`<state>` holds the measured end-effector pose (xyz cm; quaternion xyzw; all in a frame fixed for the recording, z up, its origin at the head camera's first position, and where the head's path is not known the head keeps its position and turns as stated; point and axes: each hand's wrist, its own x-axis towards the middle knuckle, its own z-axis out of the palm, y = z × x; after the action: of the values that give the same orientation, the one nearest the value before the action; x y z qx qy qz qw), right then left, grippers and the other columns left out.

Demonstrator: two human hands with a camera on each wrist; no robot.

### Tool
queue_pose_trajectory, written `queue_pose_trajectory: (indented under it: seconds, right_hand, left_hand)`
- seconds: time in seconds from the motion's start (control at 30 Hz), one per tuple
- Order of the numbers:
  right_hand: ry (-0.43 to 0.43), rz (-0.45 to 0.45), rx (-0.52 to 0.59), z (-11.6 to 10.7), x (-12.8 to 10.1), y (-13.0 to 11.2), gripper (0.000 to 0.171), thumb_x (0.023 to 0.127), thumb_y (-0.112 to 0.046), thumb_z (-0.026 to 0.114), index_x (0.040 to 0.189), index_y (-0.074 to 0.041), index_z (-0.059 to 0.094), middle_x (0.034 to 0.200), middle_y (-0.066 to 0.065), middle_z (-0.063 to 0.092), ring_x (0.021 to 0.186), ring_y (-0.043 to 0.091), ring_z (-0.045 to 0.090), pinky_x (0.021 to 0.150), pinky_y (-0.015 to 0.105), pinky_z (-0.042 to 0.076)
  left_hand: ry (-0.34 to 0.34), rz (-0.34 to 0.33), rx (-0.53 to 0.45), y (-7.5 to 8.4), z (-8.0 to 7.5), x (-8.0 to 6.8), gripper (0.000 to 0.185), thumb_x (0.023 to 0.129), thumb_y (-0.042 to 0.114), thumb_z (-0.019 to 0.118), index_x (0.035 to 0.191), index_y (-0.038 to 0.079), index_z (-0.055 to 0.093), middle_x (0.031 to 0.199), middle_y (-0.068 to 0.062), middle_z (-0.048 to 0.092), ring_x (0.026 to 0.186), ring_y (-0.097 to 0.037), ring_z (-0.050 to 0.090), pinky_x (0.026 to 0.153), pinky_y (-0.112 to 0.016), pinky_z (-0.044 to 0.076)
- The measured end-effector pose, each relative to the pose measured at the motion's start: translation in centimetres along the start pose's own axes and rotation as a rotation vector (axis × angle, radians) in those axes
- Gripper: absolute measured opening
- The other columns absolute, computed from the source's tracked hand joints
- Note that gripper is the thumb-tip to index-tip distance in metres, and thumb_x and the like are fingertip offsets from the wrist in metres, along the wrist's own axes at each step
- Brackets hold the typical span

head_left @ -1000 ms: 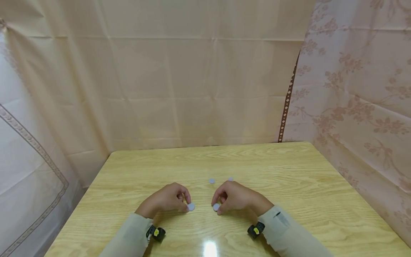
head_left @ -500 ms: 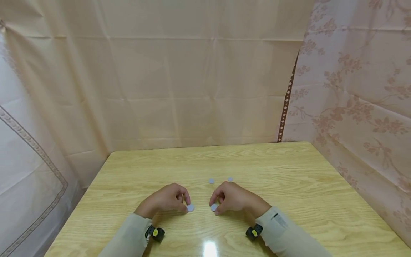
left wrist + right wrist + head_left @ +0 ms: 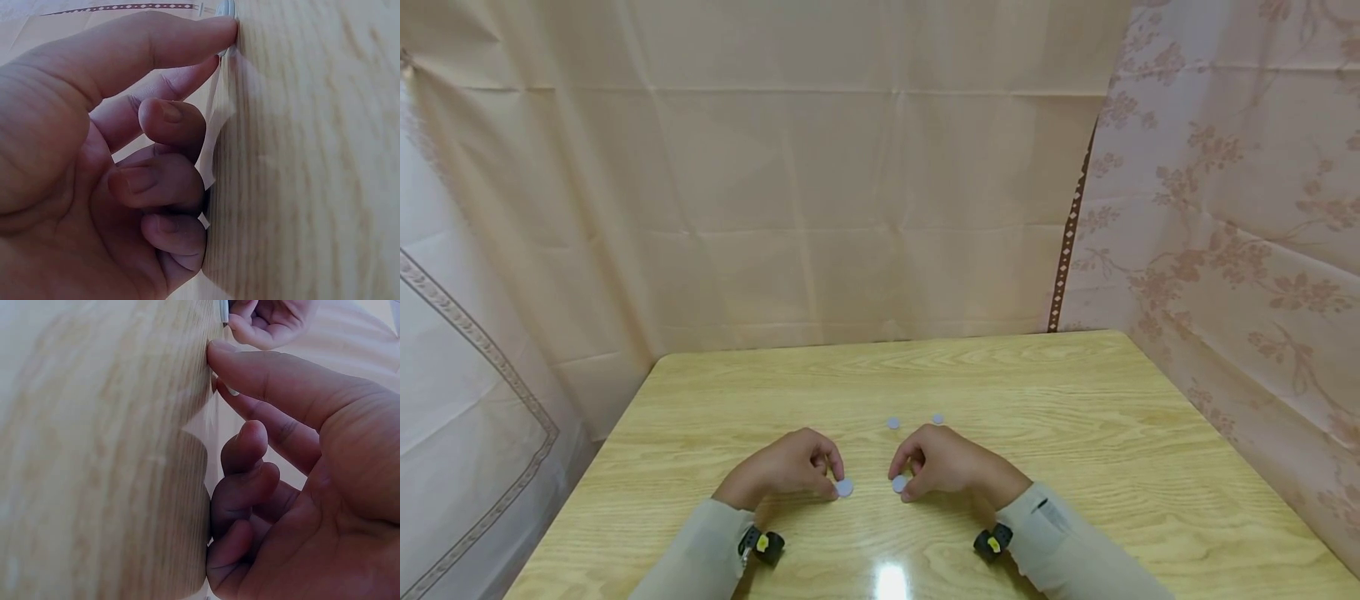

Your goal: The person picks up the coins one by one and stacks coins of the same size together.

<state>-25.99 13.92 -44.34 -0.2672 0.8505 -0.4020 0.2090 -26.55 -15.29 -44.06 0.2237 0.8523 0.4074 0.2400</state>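
Note:
Two small, flat white discs lie near the middle of the wooden table [image 3: 737,383]. My left hand [image 3: 782,467] pinches the left disc [image 3: 845,487] between thumb and forefinger. In the left wrist view that disc's edge [image 3: 229,9] shows beside the thumb tip, while the other fingers curl by the tabletop. Across a short gap, my right hand [image 3: 951,462] holds the right disc [image 3: 899,483] between thumb and forefinger. The right wrist view shows only a sliver of it [image 3: 234,392], mostly hidden behind the thumb.
Two more white discs, one on the left [image 3: 893,423] and one on the right [image 3: 937,418], lie beyond my right hand. A beige curtain [image 3: 850,208] hangs behind the table, and a flowered curtain [image 3: 1240,250] runs along the right. Each wrist wears a black device [image 3: 992,542].
My right hand has slid slightly left with its disc, narrowing the gap to the left one. The far right disc shows more fully. My left hand has barely moved.

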Motion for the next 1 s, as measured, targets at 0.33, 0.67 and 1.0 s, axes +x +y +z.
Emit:
queue_pose_trajectory:
  seconds: [0.33, 0.67, 1.0]
  right_hand:
    - [-0.002, 0.005, 0.005, 0.02, 0.01, 0.19, 0.022, 0.08, -0.007, 0.089, 0.097, -0.016, 0.08, 0.066, 0.0, 0.06, 0.055, 0.009, 0.047, 0.05, 0.02, 0.037]
    - [-0.002, 0.003, 0.005, -0.01, 0.11, 0.34, 0.022, 0.08, -0.008, 0.089, 0.098, -0.016, 0.08, 0.066, 0.001, 0.06, 0.056, 0.009, 0.047, 0.051, 0.021, 0.038]
    - [0.003, 0.006, -0.002, -0.25, 0.0, 0.54, 0.02, 0.079, -0.009, 0.089, 0.094, -0.017, 0.078, 0.067, 0.001, 0.059, 0.057, 0.01, 0.048, 0.051, 0.022, 0.038]
  left_hand:
    - [-0.005, -0.007, -0.023, -0.08, 0.0, -0.03, 0.018, 0.079, 0.004, 0.087, 0.091, 0.008, 0.075, 0.058, 0.004, 0.048, 0.051, -0.01, 0.038, 0.05, -0.024, 0.034]
    - [-0.008, -0.026, -0.026, -0.1, -0.03, -0.07, 0.019, 0.079, 0.007, 0.088, 0.092, 0.01, 0.075, 0.059, 0.003, 0.049, 0.052, -0.01, 0.039, 0.051, -0.025, 0.034]
    - [0.02, -0.055, -0.012, 0.32, 0.18, -0.02, 0.021, 0.081, 0.021, 0.089, 0.093, 0.013, 0.074, 0.064, 0.003, 0.052, 0.058, -0.012, 0.042, 0.055, -0.027, 0.037]
